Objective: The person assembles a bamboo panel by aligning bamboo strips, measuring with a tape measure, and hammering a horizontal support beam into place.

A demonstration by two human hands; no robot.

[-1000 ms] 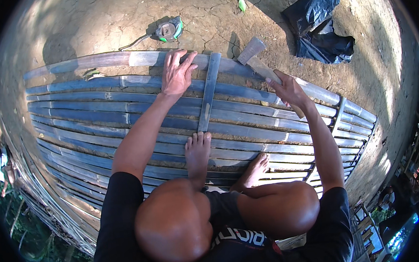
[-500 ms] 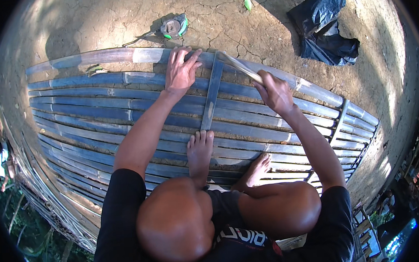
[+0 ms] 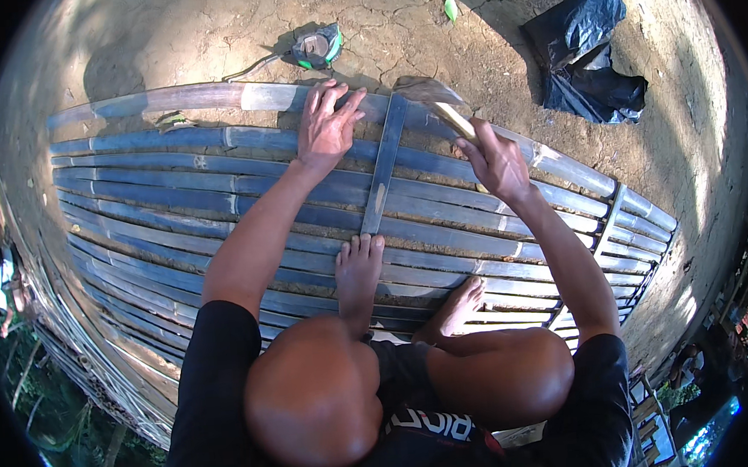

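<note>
A hammer (image 3: 453,118) with a pale wooden handle and a dark, slightly blurred head is gripped in my right hand (image 3: 500,164). Its head hangs over the far end of a narrow bamboo crosspiece (image 3: 383,164). To the left of that end, my left hand (image 3: 326,127) rests on the outermost bamboo slat (image 3: 190,98), fingers stretched and spread. The crosspiece lies over several long, dark grey slats of a bamboo panel (image 3: 151,166) on the ground. One of my bare feet (image 3: 360,273) presses at the crosspiece's near end.
Beyond the panel, a tape measure (image 3: 318,48) with green edges lies on cracked earth. A crumpled black plastic bag (image 3: 586,54) is at the far right. Another crosspiece (image 3: 610,219) spans the slats on the right. Thin sticks (image 3: 112,369) are heaped at the lower left.
My right hand has shifted slightly right and nearer, and the hammer's head now shows broadside above the slat end. My left hand keeps almost the same place.
</note>
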